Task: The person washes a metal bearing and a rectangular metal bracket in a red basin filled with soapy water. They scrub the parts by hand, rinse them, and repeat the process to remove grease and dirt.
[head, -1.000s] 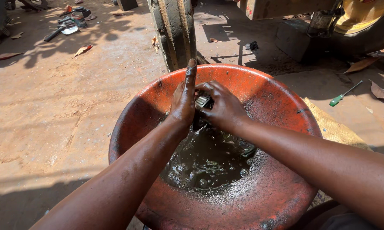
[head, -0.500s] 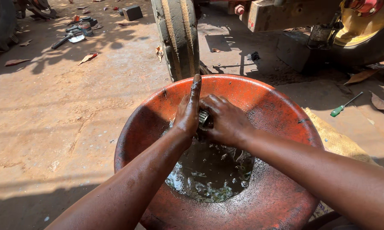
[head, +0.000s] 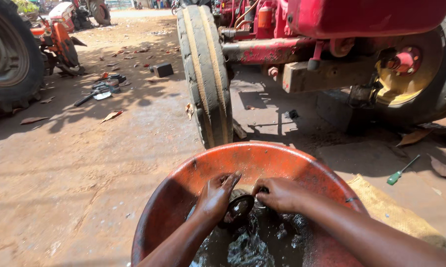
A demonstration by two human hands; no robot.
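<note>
While we lean over the orange basin (head: pixel 173 198), our left hand (head: pixel 215 198) and right hand (head: pixel 282 194) meet over the dark, oily liquid (head: pixel 252 242) pooled in its bottom. Between them sits one round metal part (head: pixel 238 208), dark and wet, just above the liquid; its flat face tilts toward us, so its axis runs roughly from us toward the far rim. Our left fingers curl around its left edge, pressed together, and this hand has the fuller hold. Our right fingers bunch at its upper right edge; whether they pinch it or only touch, we cannot tell. Right of the basin lies a burlap sack (head: pixel 386 207), then one green-handled screwdriver (head: pixel 402 171). Beyond the rim stands one narrow front tyre (head: pixel 205 74) of a red tractor (head: pixel 361 20).
</note>
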